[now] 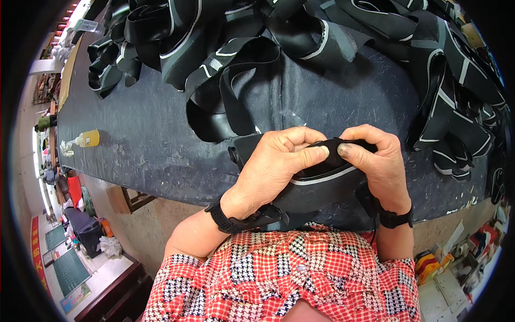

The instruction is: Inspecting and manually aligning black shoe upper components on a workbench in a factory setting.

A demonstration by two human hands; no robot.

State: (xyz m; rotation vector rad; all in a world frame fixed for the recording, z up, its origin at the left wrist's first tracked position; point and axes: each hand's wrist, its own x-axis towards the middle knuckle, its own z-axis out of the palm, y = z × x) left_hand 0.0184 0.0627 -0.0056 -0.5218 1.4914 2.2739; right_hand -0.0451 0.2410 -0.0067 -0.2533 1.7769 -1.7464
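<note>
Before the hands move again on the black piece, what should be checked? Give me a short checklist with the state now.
1. Left hand grips the black piece: ok, thumb pressed on its top edge.
2. Right hand grips the same edge: ok, thumb beside the left thumb.
3. Grey trim line on the piece visible: ok, it runs under both hands.
4. Piece supported by the dark table: ok, at its near edge.
5. Pile of black pieces apart from the hands: ok.
6. Yellow bottle upright: not ok, it lies on its side.

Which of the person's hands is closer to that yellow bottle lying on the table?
Left. The left hand is on the bottle's side of the black piece both hands grip, though well apart from the bottle; the right hand is farther off, beyond the left.
</note>
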